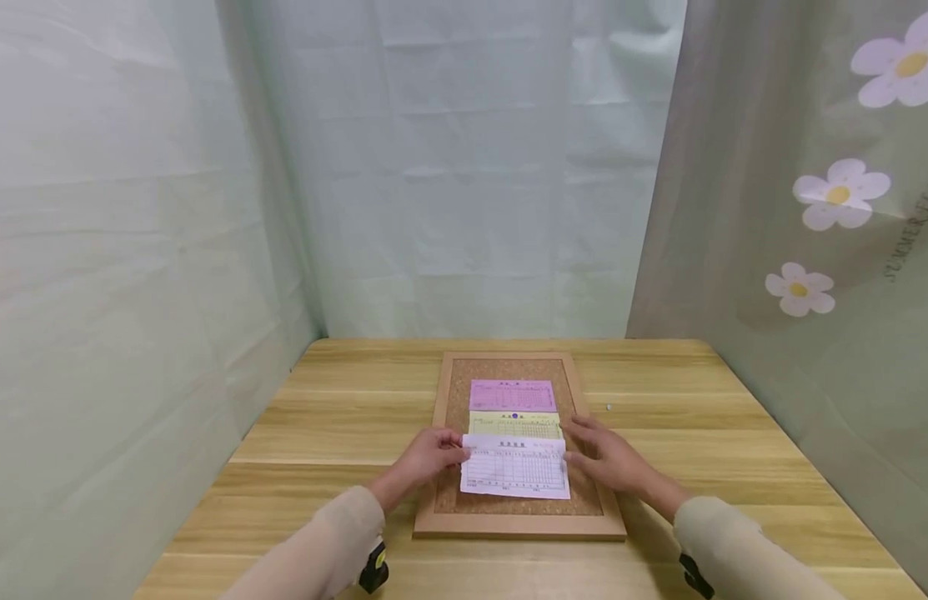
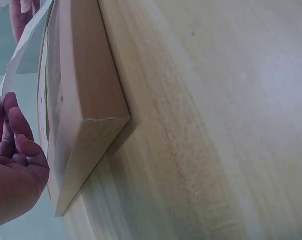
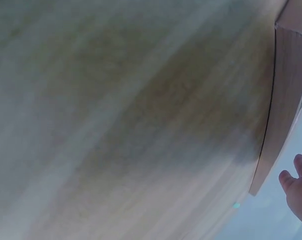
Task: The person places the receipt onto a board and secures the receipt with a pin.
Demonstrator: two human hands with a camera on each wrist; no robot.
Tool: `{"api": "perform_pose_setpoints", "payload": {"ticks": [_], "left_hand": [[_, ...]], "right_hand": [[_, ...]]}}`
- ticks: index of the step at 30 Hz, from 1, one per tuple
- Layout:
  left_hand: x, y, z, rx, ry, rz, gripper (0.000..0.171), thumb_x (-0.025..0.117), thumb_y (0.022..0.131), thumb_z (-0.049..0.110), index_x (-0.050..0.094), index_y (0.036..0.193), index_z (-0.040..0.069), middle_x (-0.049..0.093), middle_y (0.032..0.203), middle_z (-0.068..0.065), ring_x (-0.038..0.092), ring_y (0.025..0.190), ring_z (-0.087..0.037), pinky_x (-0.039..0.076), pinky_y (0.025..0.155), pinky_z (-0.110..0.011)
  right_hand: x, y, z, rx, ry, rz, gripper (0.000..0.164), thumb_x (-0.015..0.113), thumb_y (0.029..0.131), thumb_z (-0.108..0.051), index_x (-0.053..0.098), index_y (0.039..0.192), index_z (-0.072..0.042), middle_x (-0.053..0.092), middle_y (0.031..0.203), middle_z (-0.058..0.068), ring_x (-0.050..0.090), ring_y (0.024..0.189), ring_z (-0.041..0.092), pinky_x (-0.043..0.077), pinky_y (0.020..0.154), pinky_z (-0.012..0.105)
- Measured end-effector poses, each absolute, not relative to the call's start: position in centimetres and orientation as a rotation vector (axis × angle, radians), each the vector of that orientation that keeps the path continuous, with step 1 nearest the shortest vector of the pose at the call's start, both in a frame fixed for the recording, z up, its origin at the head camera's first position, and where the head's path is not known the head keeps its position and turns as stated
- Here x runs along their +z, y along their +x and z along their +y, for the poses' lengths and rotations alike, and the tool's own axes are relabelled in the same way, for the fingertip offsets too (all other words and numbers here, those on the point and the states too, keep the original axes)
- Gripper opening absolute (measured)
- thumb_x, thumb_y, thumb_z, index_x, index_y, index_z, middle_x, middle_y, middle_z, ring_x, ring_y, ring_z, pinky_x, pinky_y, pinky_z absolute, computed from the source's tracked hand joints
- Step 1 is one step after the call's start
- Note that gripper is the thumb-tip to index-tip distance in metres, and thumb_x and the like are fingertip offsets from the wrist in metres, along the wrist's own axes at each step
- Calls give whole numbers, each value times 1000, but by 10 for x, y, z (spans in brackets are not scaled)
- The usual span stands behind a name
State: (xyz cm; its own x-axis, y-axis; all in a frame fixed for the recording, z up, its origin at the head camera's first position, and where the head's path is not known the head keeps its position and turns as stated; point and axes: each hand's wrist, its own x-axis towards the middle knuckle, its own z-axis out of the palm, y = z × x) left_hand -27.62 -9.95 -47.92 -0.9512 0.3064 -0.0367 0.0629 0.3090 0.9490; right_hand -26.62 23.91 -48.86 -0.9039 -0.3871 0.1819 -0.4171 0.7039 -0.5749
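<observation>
A white printed form point(image 1: 514, 467) lies over the lower part of a framed cork board point(image 1: 479, 504). My left hand point(image 1: 432, 454) pinches its left edge between thumb and fingers. In the left wrist view, the paper point(image 2: 16, 65) rises from that hand point(image 2: 16, 155) as a thin strip, lifted off the board. My right hand point(image 1: 609, 457) is at the form's right edge, thumb at the paper and fingers spread loosely. Above the white form are a yellow form point(image 1: 527, 427), with a blue pin point(image 1: 514, 415) at its top, and a pink form point(image 1: 512, 397).
The board's raised wooden frame point(image 1: 519, 525) rests on a wood-grain table point(image 1: 343, 483). A small pale bit point(image 1: 609, 407) sits on the table right of the board. Pale curtains point(image 1: 471, 167) surround the table at the back and sides.
</observation>
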Motion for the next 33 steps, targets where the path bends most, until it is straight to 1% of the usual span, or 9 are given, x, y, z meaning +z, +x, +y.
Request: {"api": "perform_pose_setpoints", "payload": {"ticks": [4,8,12,16,25,28,31,33], "left_hand": [[-481,-274,-98,1676,333,2362,7,69,91,2,65,92,-4,65,76,-1,57,70,-13,50,66,-30],[-482,-272,-97,1647,333,2379,7,70,91,4,65,92,-2,64,76,0,56,69,-13,49,64,-29],[-483,-272,-95,1621,367,2397,8,70,91,4,65,91,-2,63,74,0,55,67,-13,46,60,-27],[-483,-272,-93,1609,382,2404,6,69,91,3,65,89,-1,61,71,1,53,64,-13,43,55,-26],[-484,-271,-90,1554,377,2469,6,69,91,3,64,88,1,61,72,0,53,64,-13,41,54,-27],[-482,-271,-92,1541,394,2527,8,70,89,2,64,93,-2,63,76,-2,55,67,-13,45,56,-29],[-483,-271,-94,1534,409,2595,17,71,87,1,64,102,-5,63,81,-4,57,72,-14,48,61,-29],[-484,-272,-97,1526,414,2634,23,72,87,2,63,107,-5,61,82,-4,55,74,-15,48,62,-29]], "right_hand": [[-492,-261,237,1010,700,-2875,56,67,96,-35,53,144,-10,38,152,23,35,138,47,29,107,64],[-497,-257,236,1000,760,-2889,51,66,95,-39,60,138,-12,38,152,23,35,137,47,29,107,63],[-501,-255,236,975,824,-2897,51,65,95,-42,62,136,-11,38,151,24,35,137,48,30,107,63],[-503,-254,236,943,856,-2888,51,66,95,-41,63,134,-8,37,151,26,36,136,49,30,106,63],[-507,-253,235,806,915,-2875,52,68,93,-42,65,131,-7,38,150,28,37,135,48,30,107,62],[-505,-251,235,803,917,-2878,52,68,93,-41,65,131,-5,37,149,29,36,136,49,29,107,63],[-503,-250,235,812,914,-2888,53,68,93,-41,64,132,-5,36,150,30,34,136,50,28,107,63],[-504,-251,235,817,914,-2891,53,67,94,-41,64,132,-5,35,150,30,33,137,50,28,108,63]]}}
